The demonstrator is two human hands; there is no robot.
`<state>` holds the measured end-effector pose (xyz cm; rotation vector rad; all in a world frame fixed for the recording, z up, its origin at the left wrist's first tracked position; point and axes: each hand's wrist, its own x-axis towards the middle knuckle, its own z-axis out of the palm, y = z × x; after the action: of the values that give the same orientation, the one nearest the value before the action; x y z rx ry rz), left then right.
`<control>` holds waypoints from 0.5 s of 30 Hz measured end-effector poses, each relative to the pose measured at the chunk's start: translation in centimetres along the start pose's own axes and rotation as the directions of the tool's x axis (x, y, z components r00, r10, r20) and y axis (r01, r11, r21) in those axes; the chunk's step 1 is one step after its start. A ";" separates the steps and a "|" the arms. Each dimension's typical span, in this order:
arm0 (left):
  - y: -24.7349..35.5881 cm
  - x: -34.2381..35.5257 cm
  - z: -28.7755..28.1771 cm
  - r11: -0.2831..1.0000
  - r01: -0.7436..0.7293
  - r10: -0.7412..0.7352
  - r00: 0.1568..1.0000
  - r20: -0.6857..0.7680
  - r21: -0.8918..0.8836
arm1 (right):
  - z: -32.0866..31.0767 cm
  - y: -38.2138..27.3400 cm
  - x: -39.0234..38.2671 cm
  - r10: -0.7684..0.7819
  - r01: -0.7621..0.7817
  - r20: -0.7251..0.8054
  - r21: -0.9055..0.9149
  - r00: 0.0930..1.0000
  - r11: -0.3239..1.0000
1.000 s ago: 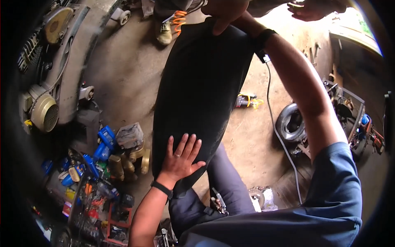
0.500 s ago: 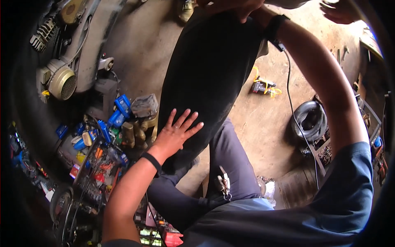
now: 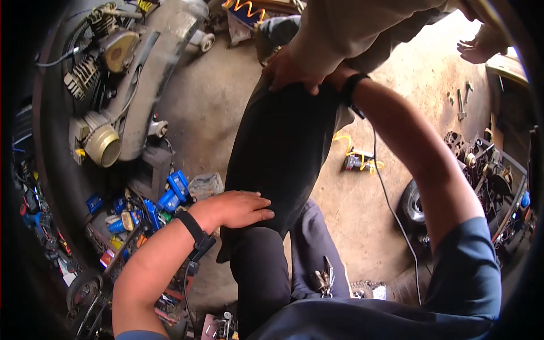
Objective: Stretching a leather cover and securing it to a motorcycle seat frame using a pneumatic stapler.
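Note:
A long black padded seat (image 3: 277, 147), like one from a motorbike, stretches away from me, its near end by my thigh. Across its near part my left hand (image 3: 241, 208) lies flat, fingers stretched out. My right hand (image 3: 338, 77) reaches the seat's far right edge; its fingers are hidden there. Another person's hand (image 3: 294, 73) presses on the far end of the seat, below a beige sleeve (image 3: 345, 28). I wear a black band on each wrist.
A scooter engine and frame (image 3: 130, 85) stand at the left. Blue bottles (image 3: 173, 192) and loose parts crowd the lower left. On the floor lie a black tool with a coiled yellow hose (image 3: 358, 161) and several bolts (image 3: 460, 105). A cable (image 3: 391, 209) runs down from my right wrist.
The view has shifted, showing more of the other person's sleeve. My left hand has slid to the seat's near end, its fingers closer together. My near leg has moved against the seat.

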<state>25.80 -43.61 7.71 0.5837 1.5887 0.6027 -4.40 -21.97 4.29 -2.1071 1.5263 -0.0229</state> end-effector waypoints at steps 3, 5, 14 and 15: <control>2.1 1.4 -4.0 0.994 0.091 -0.097 0.990 0.104 0.068 | 0.1 0.5 -2.1 0.114 -0.105 -0.110 0.082 0.987 0.991; 1.3 3.2 -8.0 0.987 0.126 -0.134 0.987 0.087 0.096 | 1.5 2.9 -4.0 0.223 -0.184 -0.209 0.192 0.952 0.964; -2.4 11.4 -24.2 0.918 -0.286 0.013 0.714 -0.700 -0.274 | 9.1 2.2 -7.2 0.680 -0.232 -0.480 0.696 0.554 0.680; -1.4 12.2 -25.1 0.857 -0.300 -0.021 0.793 -0.609 -0.419 | 10.0 1.8 -7.7 0.725 -0.216 -0.478 0.741 0.496 0.636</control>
<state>-0.42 -37.58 0.03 0.1093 1.8719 1.3770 -5.64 -11.46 -2.84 -1.0410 2.1744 -1.1674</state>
